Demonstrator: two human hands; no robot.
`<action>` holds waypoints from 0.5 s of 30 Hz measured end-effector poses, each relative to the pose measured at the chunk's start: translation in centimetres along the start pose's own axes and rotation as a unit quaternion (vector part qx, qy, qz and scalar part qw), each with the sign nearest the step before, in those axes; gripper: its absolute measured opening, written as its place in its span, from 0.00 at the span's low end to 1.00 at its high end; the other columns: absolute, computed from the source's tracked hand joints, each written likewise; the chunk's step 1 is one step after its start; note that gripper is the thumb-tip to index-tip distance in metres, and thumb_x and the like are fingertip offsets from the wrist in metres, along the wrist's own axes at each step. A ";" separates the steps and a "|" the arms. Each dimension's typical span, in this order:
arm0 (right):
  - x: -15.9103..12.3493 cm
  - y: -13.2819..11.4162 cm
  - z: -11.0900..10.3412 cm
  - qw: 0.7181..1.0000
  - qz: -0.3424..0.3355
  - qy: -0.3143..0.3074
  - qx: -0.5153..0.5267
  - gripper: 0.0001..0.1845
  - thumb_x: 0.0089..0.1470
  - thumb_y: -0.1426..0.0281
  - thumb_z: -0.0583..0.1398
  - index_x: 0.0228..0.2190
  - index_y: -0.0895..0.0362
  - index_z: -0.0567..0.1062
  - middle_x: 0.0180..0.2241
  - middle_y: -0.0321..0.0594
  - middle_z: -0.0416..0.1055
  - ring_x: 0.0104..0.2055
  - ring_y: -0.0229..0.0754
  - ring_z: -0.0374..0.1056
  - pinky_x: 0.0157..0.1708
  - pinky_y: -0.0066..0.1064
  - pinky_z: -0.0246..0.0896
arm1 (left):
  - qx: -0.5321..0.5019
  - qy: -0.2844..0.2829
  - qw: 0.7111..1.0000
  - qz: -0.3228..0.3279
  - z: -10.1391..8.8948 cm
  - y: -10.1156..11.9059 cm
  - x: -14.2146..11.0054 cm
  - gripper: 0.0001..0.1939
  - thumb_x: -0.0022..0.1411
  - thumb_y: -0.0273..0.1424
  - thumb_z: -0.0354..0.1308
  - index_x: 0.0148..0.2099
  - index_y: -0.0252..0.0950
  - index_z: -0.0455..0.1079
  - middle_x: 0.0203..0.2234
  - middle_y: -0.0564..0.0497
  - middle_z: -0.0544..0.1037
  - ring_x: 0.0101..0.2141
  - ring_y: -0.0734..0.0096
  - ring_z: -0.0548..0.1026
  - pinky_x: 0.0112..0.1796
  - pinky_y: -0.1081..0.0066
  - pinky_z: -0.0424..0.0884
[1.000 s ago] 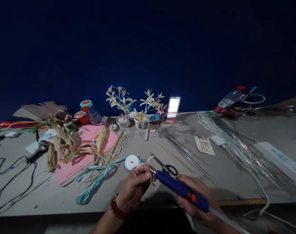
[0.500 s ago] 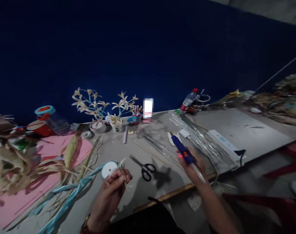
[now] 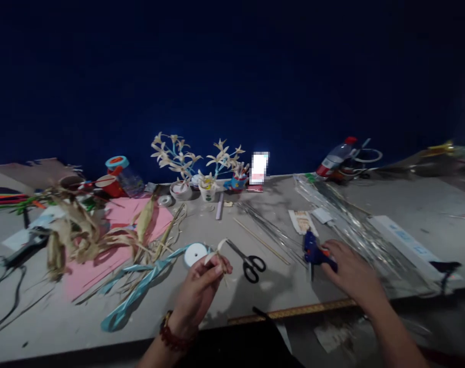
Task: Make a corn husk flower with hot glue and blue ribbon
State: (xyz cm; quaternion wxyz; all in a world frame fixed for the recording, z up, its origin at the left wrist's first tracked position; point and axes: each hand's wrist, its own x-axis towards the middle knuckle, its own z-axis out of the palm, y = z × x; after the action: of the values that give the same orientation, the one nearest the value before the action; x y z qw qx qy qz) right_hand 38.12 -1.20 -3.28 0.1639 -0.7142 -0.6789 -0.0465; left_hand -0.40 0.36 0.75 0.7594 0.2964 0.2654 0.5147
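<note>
In my left hand (image 3: pixel 205 281), thumb and fingers pinch a small pale corn husk piece (image 3: pixel 222 246), with thin ends sticking out below. A white spool (image 3: pixel 196 254) lies just behind that hand, and black-handled scissors (image 3: pixel 252 266) lie to its right. On the right, my right hand (image 3: pixel 351 268) is closed at the handle of a blue glue gun (image 3: pixel 312 248) with an orange trigger, low at the tabletop. Part of the handle is hidden by the fingers. Beyond the gun lies a whitish stained pad (image 3: pixel 302 222).
Husk flowers in a white cup (image 3: pixel 208 191) and a bowl (image 3: pixel 181 190) stand along the wall. Dried husks (image 3: pixel 79 225), pink paper (image 3: pixel 117 209) and blue ribbon (image 3: pixel 140 286) spread at left. Wire bundles (image 3: pixel 343 220), a bottle (image 3: pixel 335 156) and a white box (image 3: pixel 401 240) lie at right.
The view has swung left. My right hand has lowered the glue gun toward the table near the stained pad and turned it. My left hand keeps its pinch on the husk piece.
</note>
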 end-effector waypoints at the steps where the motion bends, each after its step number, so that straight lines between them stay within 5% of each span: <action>1: 0.1 -1.5 -0.5 0.998 -0.016 0.021 0.053 0.13 0.52 0.67 0.56 0.39 0.56 0.75 0.44 0.52 0.74 0.46 0.56 0.72 0.48 0.47 0.66 | -0.005 0.001 1.000 0.000 0.0 0.0 0.0 0.07 0.56 0.30 0.68 0.30 0.33 0.74 0.28 0.49 0.74 0.35 0.69 0.70 0.43 0.69 0.64; 4: -0.2 -8.4 -2.1 0.956 -0.051 0.028 0.288 0.07 0.59 0.66 0.58 0.35 0.55 0.75 0.38 0.45 0.75 0.41 0.48 0.73 0.43 0.39 0.69 | -0.025 -0.002 1.000 -0.009 0.2 -0.1 0.1 0.06 0.56 0.29 0.68 0.31 0.33 0.75 0.28 0.49 0.74 0.35 0.70 0.70 0.42 0.70 0.64; 7: -0.6 -16.1 -2.6 0.860 -0.090 -0.080 0.495 0.07 0.60 0.66 0.60 0.32 0.56 0.76 0.33 0.42 0.76 0.36 0.43 0.74 0.35 0.31 0.70 | -0.035 -0.005 0.999 -0.020 0.3 -0.1 0.1 0.06 0.56 0.29 0.68 0.31 0.33 0.75 0.29 0.49 0.74 0.34 0.71 0.70 0.41 0.71 0.64; 10: -0.5 -20.6 -1.9 0.776 -0.038 -0.160 0.609 0.07 0.61 0.66 0.60 0.34 0.56 0.75 0.31 0.38 0.73 0.26 0.36 0.69 0.26 0.27 0.67 | -0.030 -0.021 0.999 -0.021 0.2 0.0 -0.2 0.07 0.55 0.29 0.69 0.30 0.33 0.75 0.28 0.49 0.74 0.34 0.70 0.71 0.40 0.71 0.64; 15: 0.3 -21.8 -1.5 0.767 -0.116 -0.088 0.624 0.09 0.58 0.68 0.62 0.41 0.54 0.76 0.41 0.43 0.70 0.37 0.40 0.69 0.36 0.31 0.69 | -0.018 -0.033 0.999 -0.030 0.1 0.5 -0.7 0.08 0.54 0.30 0.70 0.30 0.33 0.75 0.26 0.50 0.74 0.32 0.70 0.70 0.39 0.71 0.64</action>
State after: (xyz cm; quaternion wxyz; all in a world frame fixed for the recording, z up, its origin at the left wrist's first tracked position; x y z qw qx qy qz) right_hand 16.87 -0.79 1.93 0.5068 -0.3709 -0.6473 0.4319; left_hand -0.83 -0.22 1.25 0.7880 0.2914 0.2400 0.4863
